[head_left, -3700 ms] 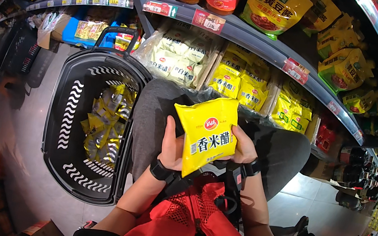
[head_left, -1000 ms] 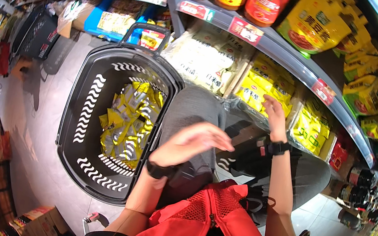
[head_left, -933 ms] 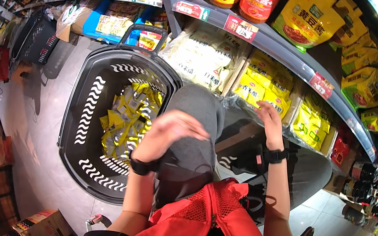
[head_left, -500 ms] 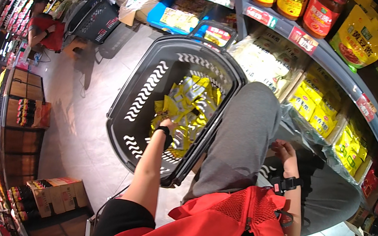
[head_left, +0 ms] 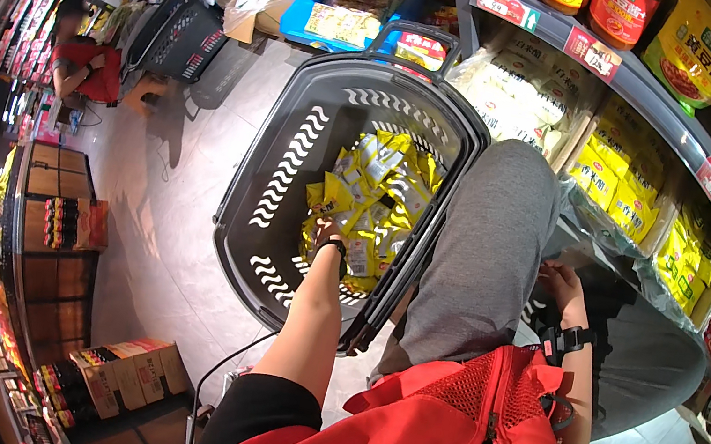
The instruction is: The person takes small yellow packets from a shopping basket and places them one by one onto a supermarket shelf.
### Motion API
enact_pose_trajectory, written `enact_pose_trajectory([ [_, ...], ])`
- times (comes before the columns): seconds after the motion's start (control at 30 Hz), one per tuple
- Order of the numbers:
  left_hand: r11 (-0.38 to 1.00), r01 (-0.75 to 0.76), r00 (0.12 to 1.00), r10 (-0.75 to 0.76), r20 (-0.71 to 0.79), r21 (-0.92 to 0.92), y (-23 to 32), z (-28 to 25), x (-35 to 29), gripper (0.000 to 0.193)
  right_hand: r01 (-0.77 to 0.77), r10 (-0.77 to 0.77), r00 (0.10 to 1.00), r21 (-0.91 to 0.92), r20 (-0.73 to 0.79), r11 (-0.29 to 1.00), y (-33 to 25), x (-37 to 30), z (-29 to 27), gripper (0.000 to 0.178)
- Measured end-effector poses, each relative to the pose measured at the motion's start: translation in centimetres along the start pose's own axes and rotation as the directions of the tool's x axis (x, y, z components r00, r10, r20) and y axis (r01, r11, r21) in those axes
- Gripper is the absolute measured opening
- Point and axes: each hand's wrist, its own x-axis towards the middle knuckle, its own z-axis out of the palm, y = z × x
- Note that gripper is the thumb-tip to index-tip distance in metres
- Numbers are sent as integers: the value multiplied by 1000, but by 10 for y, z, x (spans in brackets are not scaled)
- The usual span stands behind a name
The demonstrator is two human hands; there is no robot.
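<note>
The left hand (head_left: 329,229) reaches into a black basket (head_left: 328,143), among yellow packets (head_left: 378,190) lying inside; whether it grips one is unclear. The right hand (head_left: 563,283), loosely open, is beside a grey-trousered knee (head_left: 511,188).

Leg (head_left: 486,245) between right hand (head_left: 561,285) and basket (head_left: 331,146)

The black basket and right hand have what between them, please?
In the head view, a grey-trousered leg lies between the black basket and the right hand.
</note>
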Motion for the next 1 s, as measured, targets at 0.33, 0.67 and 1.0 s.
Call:
enact_pose_trajectory([
  [0.33,985,-173,970,166,-179,-24,-26,-13,23,18,-65,64,993,-9,-97,998,-12,-8,2,15],
  [0.67,386,-77,886,450,115,-919,-6,-178,-100,5,28,-27,997,9,-67,1000,-23,-6,7,18],
  [1.0,-501,93,426,802,-420,-861,83,-290,-294,21,137,-220,971,533,94,835,-134,-52,40,33],
])
